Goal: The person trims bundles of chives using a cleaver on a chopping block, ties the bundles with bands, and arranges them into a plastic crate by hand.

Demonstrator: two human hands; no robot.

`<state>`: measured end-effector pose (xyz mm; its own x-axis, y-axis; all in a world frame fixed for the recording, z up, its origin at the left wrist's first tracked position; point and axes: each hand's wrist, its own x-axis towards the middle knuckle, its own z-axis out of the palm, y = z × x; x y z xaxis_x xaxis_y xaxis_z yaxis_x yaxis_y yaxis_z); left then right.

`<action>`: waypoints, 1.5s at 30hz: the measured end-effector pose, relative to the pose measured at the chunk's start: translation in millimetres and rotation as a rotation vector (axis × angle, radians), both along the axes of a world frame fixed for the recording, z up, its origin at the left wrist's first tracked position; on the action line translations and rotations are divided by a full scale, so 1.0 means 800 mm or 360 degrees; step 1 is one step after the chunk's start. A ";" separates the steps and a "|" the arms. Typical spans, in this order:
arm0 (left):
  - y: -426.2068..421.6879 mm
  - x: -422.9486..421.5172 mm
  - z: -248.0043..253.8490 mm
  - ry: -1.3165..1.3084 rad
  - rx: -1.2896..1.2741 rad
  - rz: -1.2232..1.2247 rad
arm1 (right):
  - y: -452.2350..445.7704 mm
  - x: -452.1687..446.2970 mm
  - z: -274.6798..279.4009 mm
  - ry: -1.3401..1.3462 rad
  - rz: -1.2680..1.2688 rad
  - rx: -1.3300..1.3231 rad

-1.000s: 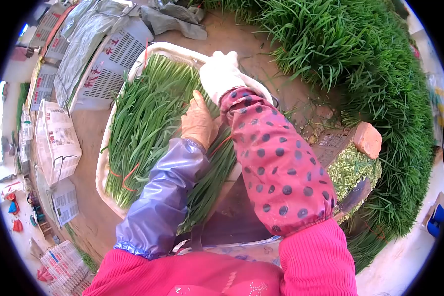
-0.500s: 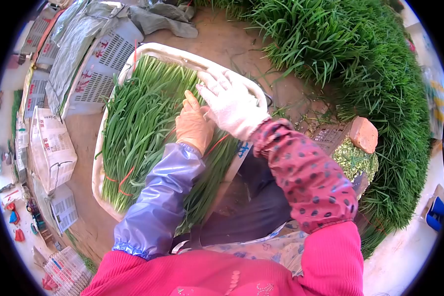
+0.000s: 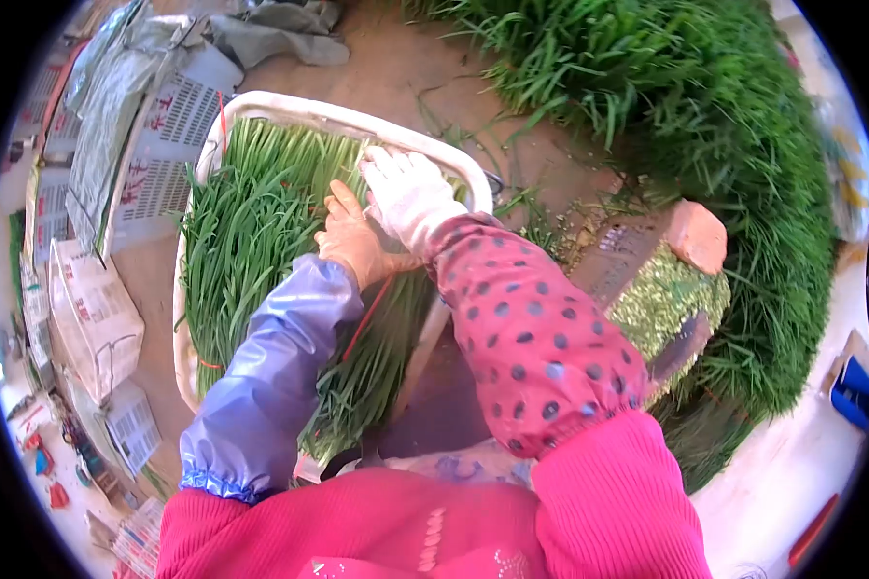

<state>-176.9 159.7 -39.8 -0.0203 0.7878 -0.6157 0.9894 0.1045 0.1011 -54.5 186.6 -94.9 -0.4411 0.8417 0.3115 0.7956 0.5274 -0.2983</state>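
Green leafy stalks that look like Chinese chives [image 3: 246, 227] lie packed in a white basket [image 3: 290, 102]. My left hand [image 3: 350, 236], in a tan glove, lies on the stalks with its fingers spread and thumb stretched out to the right. Beside it my right hand [image 3: 410, 198], in a white knitted glove, rests flat on the cut ends near the far rim, fingers stretched. Neither hand is wrapped around anything. A red band [image 3: 368, 320] crosses the stalks below my left hand.
A large heap of the same greens [image 3: 734, 183] fills the right side. Closer in, an orange-pink block [image 3: 697, 237] sits by chopped trimmings [image 3: 652, 289] and a dark blade-like piece [image 3: 681, 347]. White crates [image 3: 154, 164] with grey sheeting stand at the left.
The view has shifted, so the basket appears further left. My left hand's fingers and thumb have spread apart. My right hand has flattened on the stalks near the far rim.
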 end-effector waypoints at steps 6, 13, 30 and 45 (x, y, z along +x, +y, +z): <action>-0.005 -0.004 -0.010 0.0000 0.0078 -0.0042 | -0.011 0.087 0.092 0.0492 -0.0380 0.0325; -0.004 -0.002 -0.006 -0.0082 0.0153 -0.0025 | -0.292 0.238 0.127 0.1143 -0.1587 -0.0127; 0.004 -0.062 -0.066 0.0488 0.1125 -0.0647 | -0.999 -0.080 0.067 0.1245 -0.4085 -0.0952; -0.122 0.012 0.073 -0.0070 0.1370 -0.1493 | -1.032 0.089 -0.242 0.0433 -0.3202 -0.1316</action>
<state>-167.0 62.4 18.6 0.7664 0.6323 0.1135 0.6418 -0.7459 -0.1782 16.7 -638.7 -288.5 0.9254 -0.0681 -0.3729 -0.1230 -0.9845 -0.1253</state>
